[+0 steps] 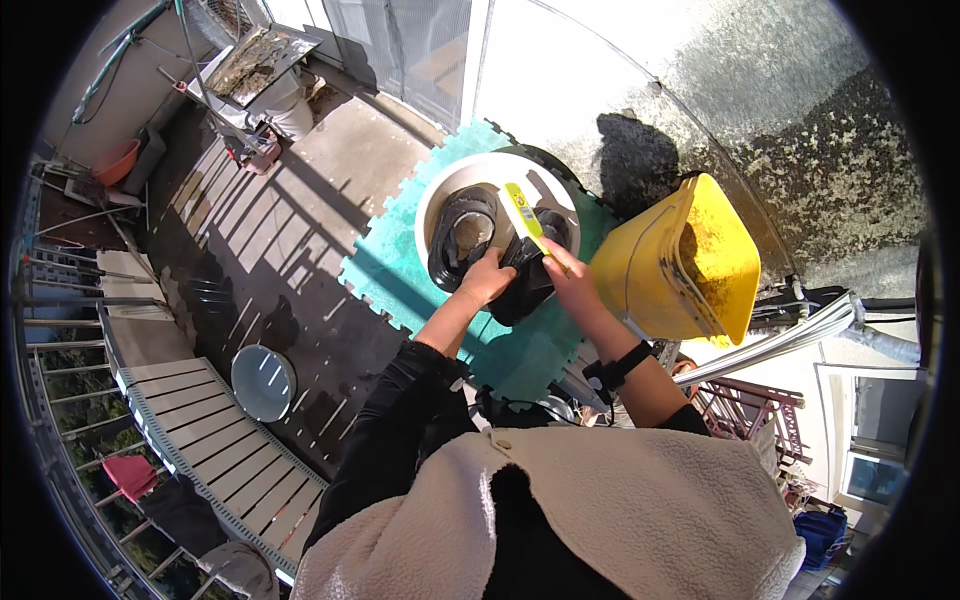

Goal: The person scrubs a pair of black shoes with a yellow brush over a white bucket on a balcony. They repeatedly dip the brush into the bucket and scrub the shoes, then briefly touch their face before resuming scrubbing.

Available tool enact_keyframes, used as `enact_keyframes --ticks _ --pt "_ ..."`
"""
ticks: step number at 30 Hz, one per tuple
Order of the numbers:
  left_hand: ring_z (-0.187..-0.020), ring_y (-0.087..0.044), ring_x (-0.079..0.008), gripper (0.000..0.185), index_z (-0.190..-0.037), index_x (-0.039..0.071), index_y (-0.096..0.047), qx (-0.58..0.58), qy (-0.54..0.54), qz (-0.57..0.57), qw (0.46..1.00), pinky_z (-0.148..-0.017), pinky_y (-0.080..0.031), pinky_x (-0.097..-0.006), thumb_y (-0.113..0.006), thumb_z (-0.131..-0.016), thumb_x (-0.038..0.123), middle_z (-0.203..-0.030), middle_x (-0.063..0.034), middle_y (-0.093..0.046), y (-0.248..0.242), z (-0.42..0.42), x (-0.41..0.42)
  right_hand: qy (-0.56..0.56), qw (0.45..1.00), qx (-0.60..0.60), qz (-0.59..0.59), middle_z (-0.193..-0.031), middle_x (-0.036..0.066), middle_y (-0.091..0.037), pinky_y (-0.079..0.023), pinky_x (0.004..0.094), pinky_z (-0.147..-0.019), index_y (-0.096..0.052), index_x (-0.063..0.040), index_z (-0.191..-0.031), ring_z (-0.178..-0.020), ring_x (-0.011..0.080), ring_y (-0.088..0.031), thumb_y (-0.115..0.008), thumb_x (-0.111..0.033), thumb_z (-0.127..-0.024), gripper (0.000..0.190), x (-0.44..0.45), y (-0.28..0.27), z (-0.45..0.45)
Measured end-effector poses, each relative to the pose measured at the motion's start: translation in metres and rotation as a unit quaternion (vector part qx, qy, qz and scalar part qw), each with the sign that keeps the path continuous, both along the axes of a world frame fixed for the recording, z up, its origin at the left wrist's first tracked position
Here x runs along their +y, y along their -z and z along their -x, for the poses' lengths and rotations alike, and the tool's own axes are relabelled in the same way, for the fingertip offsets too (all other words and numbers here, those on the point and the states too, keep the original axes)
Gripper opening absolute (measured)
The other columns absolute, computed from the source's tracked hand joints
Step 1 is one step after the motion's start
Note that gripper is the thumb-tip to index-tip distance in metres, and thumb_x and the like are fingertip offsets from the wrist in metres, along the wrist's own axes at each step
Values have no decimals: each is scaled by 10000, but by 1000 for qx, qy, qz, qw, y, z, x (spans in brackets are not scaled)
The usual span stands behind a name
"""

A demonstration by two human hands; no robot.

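A white round basin [435, 196] stands on teal foam mats [390, 247] in front of me. In its left part lies a black shoe [442, 247] with a light lining. A second black shoe [517, 296] leans over the near rim, and my left hand [487, 277] grips it. My right hand [568, 276] is closed around the handle of a yellow-green and white scrubbing brush [523, 212], whose head lies above the second shoe. The brush's bristles are hard to make out, and the fingertips of my left hand are partly hidden.
A yellow plastic bucket [645, 262] lies tilted just right of the basin. Farther left, a grey-blue basin [262, 382] rests on the wet floor beside a slatted bench [217, 442]. A dirty tray [255, 67] stands at the upper left. The wall rises beyond the mats.
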State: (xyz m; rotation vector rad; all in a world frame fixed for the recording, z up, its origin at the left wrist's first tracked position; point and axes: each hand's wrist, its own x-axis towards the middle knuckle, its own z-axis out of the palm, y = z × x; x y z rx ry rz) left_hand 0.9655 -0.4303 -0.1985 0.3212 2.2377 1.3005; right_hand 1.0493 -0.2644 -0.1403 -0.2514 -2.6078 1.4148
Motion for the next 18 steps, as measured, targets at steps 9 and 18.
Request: enact_keyframes --ticks 9,18 --pt "-1050 -513 -387 452 -1033 -16 -591 240 43 227 943 -920 -441 -437 -669 -706 287 -1108 -212 -557 -22 20 -9 173 947 -152 225 -662 -57 -464 -358 216 -474 -545 -132 -1322 -537 36 -427 -567 -192 -927 401 31 25 -56" --pt "-1217 -467 -322 537 -1235 12 -510 46 97 308 946 -970 -450 -407 -653 -750 192 -1317 -166 -479 -1 51 34 153 922 -212 285 -657 -5 -506 -382 231 -442 -510 -151 -1353 -476 61 -433 -549 -195 -918 438 10 -20 -92"
